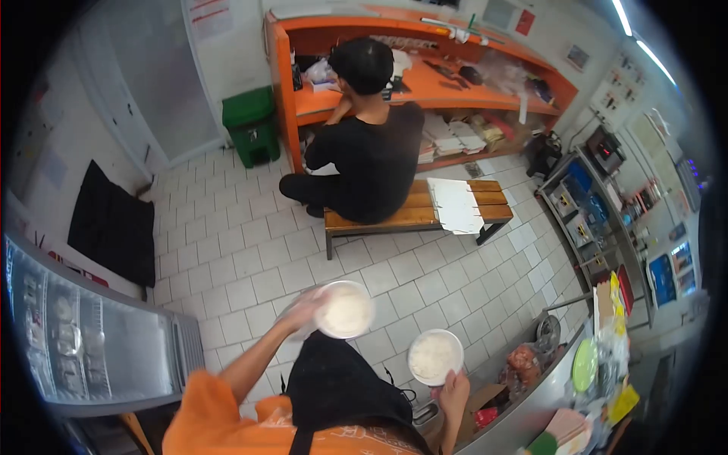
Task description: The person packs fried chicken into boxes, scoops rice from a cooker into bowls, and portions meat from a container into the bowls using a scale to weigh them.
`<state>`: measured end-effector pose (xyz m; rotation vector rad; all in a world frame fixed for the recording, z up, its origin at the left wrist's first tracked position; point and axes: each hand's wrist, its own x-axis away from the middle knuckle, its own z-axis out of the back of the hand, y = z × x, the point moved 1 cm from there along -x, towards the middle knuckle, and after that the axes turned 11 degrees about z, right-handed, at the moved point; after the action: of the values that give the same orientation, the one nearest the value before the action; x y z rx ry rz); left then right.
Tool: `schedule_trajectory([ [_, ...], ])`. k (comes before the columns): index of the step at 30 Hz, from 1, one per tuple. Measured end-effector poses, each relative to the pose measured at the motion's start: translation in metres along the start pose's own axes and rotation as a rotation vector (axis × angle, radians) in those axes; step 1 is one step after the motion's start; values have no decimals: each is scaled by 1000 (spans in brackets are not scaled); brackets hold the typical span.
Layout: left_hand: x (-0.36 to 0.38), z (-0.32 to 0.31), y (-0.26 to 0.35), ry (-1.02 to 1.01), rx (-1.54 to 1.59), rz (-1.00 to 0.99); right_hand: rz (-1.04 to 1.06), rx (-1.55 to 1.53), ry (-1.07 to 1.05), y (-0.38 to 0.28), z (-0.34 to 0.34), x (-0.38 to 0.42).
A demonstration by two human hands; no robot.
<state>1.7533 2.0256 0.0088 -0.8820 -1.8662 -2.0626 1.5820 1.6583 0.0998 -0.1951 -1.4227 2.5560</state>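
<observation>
A white bowl [345, 309] of what looks like rice, gripped at its edge by the fingers of the left hand [307, 307] (blurred here), is held above the tiled floor [258, 258]; a second bowl [436, 357] is clamped at its edge by the fingers of the right hand [454, 392]. Beyond them, a person [368, 155] in black sits on a wooden bench [493, 199] before an orange desk [425, 89], near a green bin [252, 127].
</observation>
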Motion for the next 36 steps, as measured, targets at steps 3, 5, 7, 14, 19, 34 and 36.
schedule_trajectory([
  [3,-89,-95,102,-448,-216,-146,-294,-126,331,56,38,12],
  [5,-107,-165,184,-517,-473,-43,-402,-138,397,93,66,10],
  [7,-160,-227,221,-655,-468,-45,-444,-165,444,129,92,-12],
  [14,-277,-390,262,-924,-340,228,-675,-21,689,150,203,-125],
  [19,-339,-473,362,-803,-351,-84,-488,-64,582,146,321,-345],
  [34,-670,-879,602,-601,-691,-239,-688,-258,1198,333,572,-555],
  [36,-697,-1019,623,-732,-795,-262,-762,-229,1465,344,608,-555],
])
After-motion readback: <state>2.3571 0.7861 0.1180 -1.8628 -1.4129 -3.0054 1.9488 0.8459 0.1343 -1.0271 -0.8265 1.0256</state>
